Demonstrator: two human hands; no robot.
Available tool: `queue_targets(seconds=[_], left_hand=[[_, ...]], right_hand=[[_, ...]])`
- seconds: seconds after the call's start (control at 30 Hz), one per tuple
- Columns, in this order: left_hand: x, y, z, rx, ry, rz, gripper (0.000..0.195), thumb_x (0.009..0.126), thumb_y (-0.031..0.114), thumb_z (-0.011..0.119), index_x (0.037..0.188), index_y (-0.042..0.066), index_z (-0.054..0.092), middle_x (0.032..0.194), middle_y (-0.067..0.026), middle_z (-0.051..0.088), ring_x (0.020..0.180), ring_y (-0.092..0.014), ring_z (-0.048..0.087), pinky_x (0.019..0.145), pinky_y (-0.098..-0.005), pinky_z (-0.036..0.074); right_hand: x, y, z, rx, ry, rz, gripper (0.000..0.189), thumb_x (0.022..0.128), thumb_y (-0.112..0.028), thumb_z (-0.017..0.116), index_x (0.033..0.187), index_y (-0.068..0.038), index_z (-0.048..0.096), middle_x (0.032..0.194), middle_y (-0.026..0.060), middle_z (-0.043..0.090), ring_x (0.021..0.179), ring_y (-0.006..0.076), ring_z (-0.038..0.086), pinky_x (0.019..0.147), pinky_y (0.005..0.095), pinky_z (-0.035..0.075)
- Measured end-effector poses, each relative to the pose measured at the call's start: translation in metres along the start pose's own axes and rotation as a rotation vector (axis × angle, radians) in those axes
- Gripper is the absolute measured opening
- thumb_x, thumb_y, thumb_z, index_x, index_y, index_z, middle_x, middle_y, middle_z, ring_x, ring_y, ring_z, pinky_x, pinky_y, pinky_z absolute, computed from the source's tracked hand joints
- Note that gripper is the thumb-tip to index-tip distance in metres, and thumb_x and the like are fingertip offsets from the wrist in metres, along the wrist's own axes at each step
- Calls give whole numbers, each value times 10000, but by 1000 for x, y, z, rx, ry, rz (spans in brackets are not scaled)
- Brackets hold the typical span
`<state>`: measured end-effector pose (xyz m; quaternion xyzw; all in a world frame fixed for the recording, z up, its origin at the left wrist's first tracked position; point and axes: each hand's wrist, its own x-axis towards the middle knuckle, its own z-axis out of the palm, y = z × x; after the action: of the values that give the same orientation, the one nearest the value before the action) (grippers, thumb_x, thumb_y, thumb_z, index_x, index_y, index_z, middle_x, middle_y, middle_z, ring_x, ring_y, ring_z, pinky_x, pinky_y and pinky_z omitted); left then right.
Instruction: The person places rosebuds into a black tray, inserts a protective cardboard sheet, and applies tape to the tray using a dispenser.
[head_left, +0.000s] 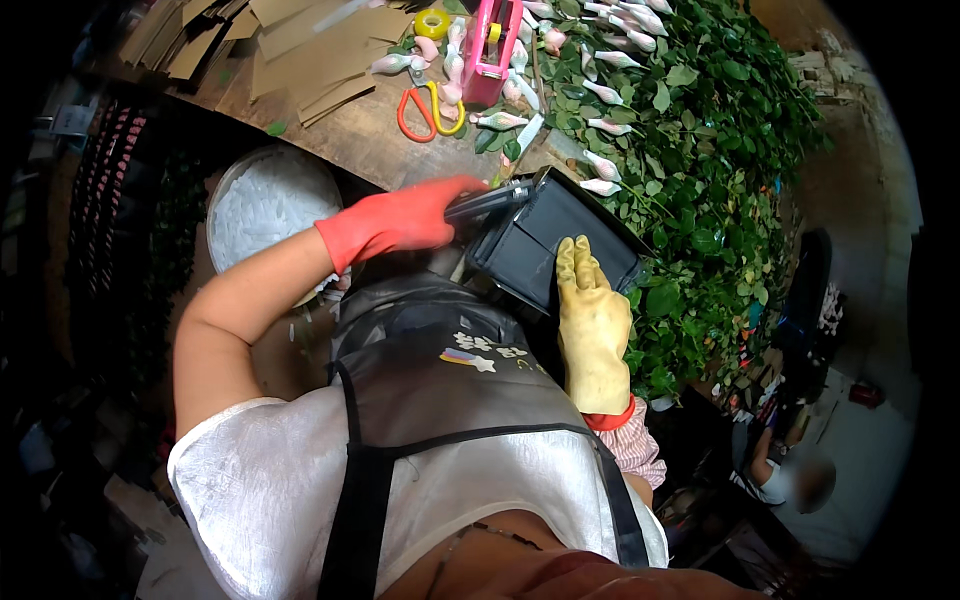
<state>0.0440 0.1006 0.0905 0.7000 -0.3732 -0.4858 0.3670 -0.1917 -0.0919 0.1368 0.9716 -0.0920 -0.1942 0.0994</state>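
My left hand (405, 217), in a red rubber glove, is closed around a long dark tool (491, 201) with a metallic end. It may be a stapler, but blur hides its details. The tool's tip lies at the upper left edge of a black box-like piece (532, 232) with a dark flap or sheet across it. On that dark surface rests my right hand (592, 307) in a pale yellow rubber glove. Its visible fingers are stretched out flat, pointing away from me, and its thumb is hidden. The black piece sits at the table's near edge, in front of my apron (450, 375).
Scissors (431, 112), a pink tape dispenser (491, 56) and a yellow tape roll (432, 24) lie on the wooden table (337, 142). Cardboard pieces (322, 52) are at left, netted rosebuds (604, 91) and leafy stems (712, 150) at right. A bucket (274, 202) holds white strips. Another person (776, 480) is at far right.
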Motion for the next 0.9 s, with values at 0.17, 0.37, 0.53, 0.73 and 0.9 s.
queue_targets(seconds=[0.17, 0.37, 0.53, 0.73, 0.9], left_hand=[[-8, 29, -14, 217, -144, -69, 694, 851, 92, 675, 1514, 148, 477, 1259, -187, 697, 1144, -359, 682, 985, -435, 525], [0, 30, 3, 550, -99, -239, 613, 883, 180, 744, 1450, 132, 518, 1201, -183, 716, 1091, -382, 696, 941, -473, 538], [1, -31, -2, 220, -24, 165, 655, 835, 105, 776, 1440, 122, 525, 1238, -165, 696, 1092, -408, 682, 907, -518, 536], [-25, -7, -5, 1147, 157, -24, 556, 899, 132, 647, 1452, 152, 588, 1092, -116, 711, 1017, -299, 695, 1065, -448, 479], [-31, -29, 28, 1402, 275, 396, 498, 926, 194, 576, 1412, 96, 629, 980, -64, 696, 955, -261, 677, 1128, -532, 415]], right_hand=[[1, 0, -2, -18, 2, -4, 646, 946, -44, 524, 1586, -57, 436, 1611, 161, 494, 1316, 265, 645, 864, 375, 636], [1, -1, -1, -20, 16, 6, 641, 950, -42, 519, 1586, -59, 437, 1613, 158, 491, 1317, 264, 645, 861, 378, 637], [1, 2, 10, 0, 54, 9, 640, 958, -44, 508, 1592, -85, 437, 1623, 130, 486, 1324, 252, 640, 865, 371, 637], [1, 0, 13, -67, 2, 39, 637, 968, -46, 499, 1599, -104, 431, 1654, 110, 445, 1354, 226, 615, 883, 347, 632], [0, -5, 2, -82, -18, 70, 708, 926, 50, 503, 1601, -149, 429, 1647, 95, 454, 1319, 238, 630, 925, 328, 611]])
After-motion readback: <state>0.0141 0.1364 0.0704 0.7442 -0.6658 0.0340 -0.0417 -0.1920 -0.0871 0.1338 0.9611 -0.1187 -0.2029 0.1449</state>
